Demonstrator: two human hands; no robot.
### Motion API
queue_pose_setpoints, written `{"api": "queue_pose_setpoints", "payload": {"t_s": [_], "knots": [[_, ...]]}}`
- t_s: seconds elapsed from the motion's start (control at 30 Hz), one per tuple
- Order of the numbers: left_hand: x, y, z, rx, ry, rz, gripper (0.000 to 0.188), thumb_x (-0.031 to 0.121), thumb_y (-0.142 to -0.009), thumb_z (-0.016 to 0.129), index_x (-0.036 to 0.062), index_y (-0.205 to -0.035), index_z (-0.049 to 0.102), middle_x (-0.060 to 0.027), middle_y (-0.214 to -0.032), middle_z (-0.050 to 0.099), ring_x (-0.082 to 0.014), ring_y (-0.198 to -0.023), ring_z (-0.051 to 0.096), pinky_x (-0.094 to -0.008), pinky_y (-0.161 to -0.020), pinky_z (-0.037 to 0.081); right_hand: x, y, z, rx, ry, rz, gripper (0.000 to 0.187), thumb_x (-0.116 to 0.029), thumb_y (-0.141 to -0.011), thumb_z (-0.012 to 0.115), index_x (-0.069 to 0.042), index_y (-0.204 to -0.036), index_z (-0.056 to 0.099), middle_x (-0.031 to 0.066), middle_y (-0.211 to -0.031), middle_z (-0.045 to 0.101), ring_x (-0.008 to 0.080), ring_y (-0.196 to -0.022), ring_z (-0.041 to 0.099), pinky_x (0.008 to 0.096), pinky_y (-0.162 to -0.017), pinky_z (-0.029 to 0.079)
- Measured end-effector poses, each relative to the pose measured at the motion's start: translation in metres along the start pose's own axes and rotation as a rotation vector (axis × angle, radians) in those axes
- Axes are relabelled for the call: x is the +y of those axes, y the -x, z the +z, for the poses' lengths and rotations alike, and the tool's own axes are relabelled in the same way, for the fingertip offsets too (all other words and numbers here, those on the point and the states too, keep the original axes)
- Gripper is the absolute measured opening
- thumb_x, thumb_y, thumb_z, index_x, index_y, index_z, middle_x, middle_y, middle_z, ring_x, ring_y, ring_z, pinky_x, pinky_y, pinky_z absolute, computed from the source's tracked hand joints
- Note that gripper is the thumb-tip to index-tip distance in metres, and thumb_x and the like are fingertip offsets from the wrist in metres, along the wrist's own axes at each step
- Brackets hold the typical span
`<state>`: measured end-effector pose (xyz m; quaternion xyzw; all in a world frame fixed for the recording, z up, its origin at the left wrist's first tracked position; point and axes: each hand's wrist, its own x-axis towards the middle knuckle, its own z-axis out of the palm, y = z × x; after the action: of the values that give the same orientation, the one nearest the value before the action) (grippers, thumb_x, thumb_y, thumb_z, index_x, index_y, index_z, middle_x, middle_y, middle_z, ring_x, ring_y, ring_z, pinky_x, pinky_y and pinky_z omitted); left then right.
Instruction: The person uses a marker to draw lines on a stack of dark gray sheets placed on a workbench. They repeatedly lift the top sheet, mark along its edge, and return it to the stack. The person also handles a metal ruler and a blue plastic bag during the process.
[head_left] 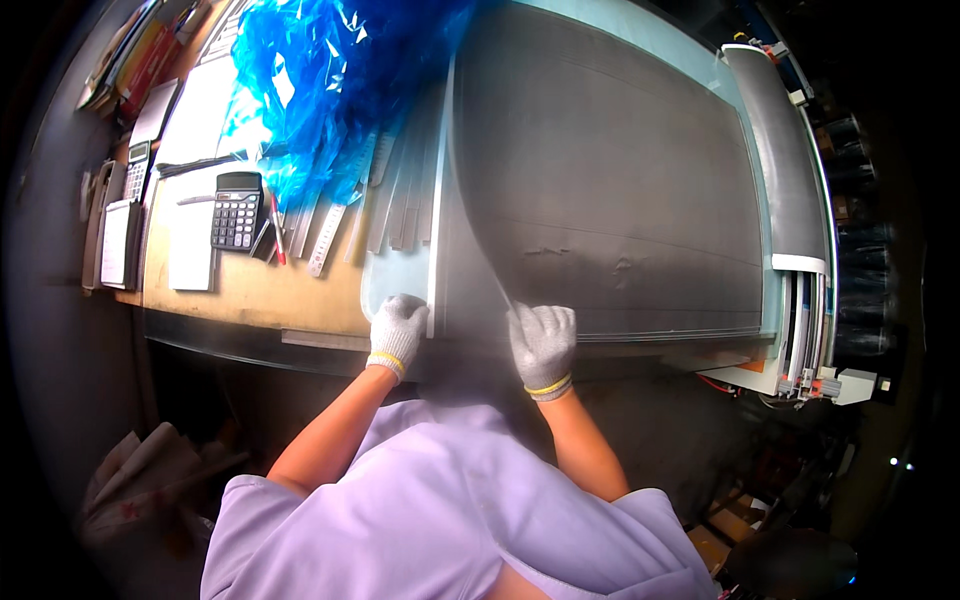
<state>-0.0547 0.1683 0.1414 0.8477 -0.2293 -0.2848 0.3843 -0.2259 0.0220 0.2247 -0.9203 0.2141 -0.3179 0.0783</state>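
Observation:
A large dark grey, thin sheet (620, 180) covers most of the bench top. My right hand (543, 345), in a pale knit glove with a yellow cuff band, pinches the sheet's near left corner. Its left edge curves up away from the surface. My left hand (398, 328), gloved the same way, is closed at the bench's near edge. It rests beside the lower end of a long white strip (436, 250), on a pale blue, rounded-corner panel (388, 280). What its fingers hold, if anything, is hidden.
Crumpled blue plastic film (330, 90) heaps at the back left. Clear strips and a ruler (327, 240), a red pen (277, 230) and a calculator (237, 212) lie left. On the right stands a machine with a grey roller cover (785, 150); folders (140, 60) stand far left.

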Motion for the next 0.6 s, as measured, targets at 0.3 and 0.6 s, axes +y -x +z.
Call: {"api": "queue_pose_setpoints", "payload": {"t_s": [0.3,0.6], "knots": [[-0.013,-0.030,-0.007,-0.181,0.619,-0.344,0.045,0.030,-0.099,0.062,-0.0025,-0.129,0.056,-0.0114,-0.112,0.064,-0.0191,-0.096,0.066,-0.0315,-0.087,0.055,-0.015,0.020,0.041,-0.371,-0.105,-0.008,0.026,-0.029,-0.087,0.066,-0.007,-0.101,0.068,0.0079,-0.090,0.064,0.0259,-0.084,0.059,0.0394,-0.080,0.046],[-0.011,-0.039,0.013,-0.206,0.617,-0.287,0.052,0.030,-0.097,0.064,-0.0025,-0.137,0.053,-0.0118,-0.110,0.067,-0.0152,-0.089,0.065,-0.0292,-0.075,0.054,0.032,0.047,0.020,-0.253,-0.312,0.457,0.023,-0.031,-0.090,0.068,-0.008,-0.095,0.071,0.0089,-0.094,0.068,0.0309,-0.092,0.064,0.0416,-0.086,0.051]]}}
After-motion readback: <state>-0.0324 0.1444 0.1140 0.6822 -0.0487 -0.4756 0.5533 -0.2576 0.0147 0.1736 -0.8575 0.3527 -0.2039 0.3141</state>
